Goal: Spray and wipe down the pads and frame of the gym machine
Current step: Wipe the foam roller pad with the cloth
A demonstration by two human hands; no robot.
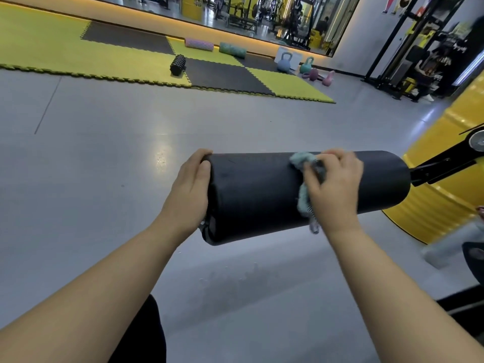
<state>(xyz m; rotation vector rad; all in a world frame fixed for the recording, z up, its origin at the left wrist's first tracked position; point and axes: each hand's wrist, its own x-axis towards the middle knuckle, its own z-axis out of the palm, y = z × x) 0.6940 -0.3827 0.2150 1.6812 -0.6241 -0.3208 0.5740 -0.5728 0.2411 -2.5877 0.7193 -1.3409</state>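
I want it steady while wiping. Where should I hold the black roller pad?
Cup the roller pad at its free left end from the left, as the left hand does; its right end joins the machine arm, and the cloth works mid-length.

Overall level: even, moderately bright indoor light, no hard shadows.
Sources: a warm light strip [157, 27] glows along the foot of the far mirror wall; a white tube [468, 66] shines at the right edge.
Glare: a pale patch on the grey floor [161, 153].
Shadow: soft and faint on the floor under the matte, dark roller pad [262, 195].
Blur: the right hand [336, 184] and cloth [303, 163] are smeared by motion; the rack [432, 48] at far right is soft.
Distortion: wide-angle bending; the mat [78, 56] edge bows and the forearms stretch toward the lower corners.
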